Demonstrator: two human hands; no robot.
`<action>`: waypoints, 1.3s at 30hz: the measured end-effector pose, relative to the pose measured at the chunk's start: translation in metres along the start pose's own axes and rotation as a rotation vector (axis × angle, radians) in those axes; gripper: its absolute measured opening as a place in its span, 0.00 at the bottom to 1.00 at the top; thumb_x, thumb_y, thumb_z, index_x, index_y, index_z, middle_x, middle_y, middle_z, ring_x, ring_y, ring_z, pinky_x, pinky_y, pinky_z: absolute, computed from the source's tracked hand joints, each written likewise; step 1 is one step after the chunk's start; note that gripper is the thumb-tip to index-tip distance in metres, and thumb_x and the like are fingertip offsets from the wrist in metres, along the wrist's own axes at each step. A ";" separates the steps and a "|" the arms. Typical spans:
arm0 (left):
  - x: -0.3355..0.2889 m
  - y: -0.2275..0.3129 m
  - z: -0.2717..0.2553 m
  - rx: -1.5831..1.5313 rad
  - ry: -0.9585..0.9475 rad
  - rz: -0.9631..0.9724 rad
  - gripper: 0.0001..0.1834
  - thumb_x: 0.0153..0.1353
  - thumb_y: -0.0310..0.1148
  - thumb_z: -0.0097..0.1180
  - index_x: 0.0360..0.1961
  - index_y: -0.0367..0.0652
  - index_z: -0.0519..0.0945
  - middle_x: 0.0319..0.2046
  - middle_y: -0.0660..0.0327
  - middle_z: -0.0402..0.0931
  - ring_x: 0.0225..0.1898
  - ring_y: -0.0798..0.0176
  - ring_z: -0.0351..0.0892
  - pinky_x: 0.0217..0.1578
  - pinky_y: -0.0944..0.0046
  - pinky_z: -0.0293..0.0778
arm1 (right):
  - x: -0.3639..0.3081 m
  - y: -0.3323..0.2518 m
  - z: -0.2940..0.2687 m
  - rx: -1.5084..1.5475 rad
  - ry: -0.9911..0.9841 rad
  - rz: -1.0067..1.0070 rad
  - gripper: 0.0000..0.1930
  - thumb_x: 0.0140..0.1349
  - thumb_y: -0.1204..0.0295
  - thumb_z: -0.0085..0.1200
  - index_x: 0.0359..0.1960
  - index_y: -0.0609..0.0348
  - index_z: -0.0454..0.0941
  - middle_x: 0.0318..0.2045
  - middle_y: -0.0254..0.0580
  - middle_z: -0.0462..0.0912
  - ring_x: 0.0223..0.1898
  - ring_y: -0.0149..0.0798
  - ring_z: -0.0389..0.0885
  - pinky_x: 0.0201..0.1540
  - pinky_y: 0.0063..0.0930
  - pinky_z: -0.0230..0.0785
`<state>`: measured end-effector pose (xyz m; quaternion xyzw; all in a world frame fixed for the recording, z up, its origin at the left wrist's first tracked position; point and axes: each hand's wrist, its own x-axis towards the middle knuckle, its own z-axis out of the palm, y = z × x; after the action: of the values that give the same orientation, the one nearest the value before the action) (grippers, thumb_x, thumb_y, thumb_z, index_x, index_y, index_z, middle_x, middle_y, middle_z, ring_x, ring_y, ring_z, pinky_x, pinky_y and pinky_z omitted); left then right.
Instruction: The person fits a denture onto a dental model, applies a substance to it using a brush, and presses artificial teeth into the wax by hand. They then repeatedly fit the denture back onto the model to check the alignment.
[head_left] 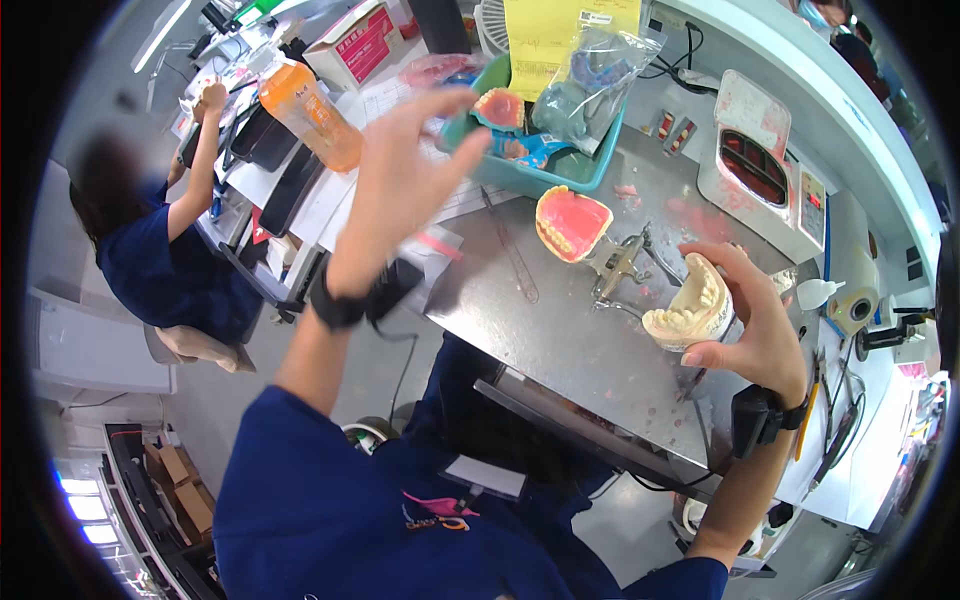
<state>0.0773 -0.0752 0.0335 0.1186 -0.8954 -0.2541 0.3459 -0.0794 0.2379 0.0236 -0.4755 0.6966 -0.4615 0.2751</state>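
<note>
Left hand (405,180) raised near the left end of the teal tray (555,184), fingers parted; motion-blurred, but apparently holding nothing. Right hand (762,330) grips a pale cast (697,306) between thumb and fingers, above the bench (490,320), beside the articulator (622,268). Tray holds a pink model (500,109) and a clear bag (612,75). Heater (765,233), lid raised: dark red contents in divided well.

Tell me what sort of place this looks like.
Most likely a dental laboratory: the right hand holds a cream dental cast, a pink-and-cream dental model and a metal articulator are on the steel worktop, and there's what looks like a wax heater.
</note>
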 end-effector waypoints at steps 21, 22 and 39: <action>0.026 -0.079 0.008 0.079 -0.013 0.156 0.11 0.47 0.36 0.67 0.29 0.41 0.84 0.49 0.49 0.78 0.48 0.51 0.79 0.51 0.58 0.71 | 0.013 -0.009 0.012 0.031 -0.071 0.077 0.55 0.25 0.58 0.81 0.58 0.67 0.65 0.53 0.40 0.70 0.55 0.33 0.69 0.61 0.27 0.58; 0.039 -0.070 0.015 0.079 -0.128 0.155 0.12 0.46 0.37 0.68 0.28 0.40 0.84 0.44 0.49 0.80 0.46 0.51 0.79 0.48 0.58 0.72 | 0.004 -0.009 0.007 0.019 -0.041 0.110 0.57 0.25 0.56 0.80 0.60 0.68 0.64 0.55 0.43 0.70 0.57 0.36 0.68 0.61 0.29 0.58; -0.134 0.008 -0.054 0.254 0.098 -0.250 0.21 0.52 0.27 0.64 0.49 0.42 0.78 0.44 0.56 0.75 0.44 0.54 0.76 0.45 0.60 0.73 | 0.001 0.008 0.004 -0.037 0.004 0.064 0.60 0.29 0.35 0.71 0.58 0.70 0.62 0.51 0.45 0.68 0.50 0.37 0.68 0.54 0.30 0.60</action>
<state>0.2115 -0.0371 -0.0031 0.2840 -0.8806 -0.1741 0.3371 -0.0798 0.2366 0.0149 -0.4570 0.7204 -0.4405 0.2796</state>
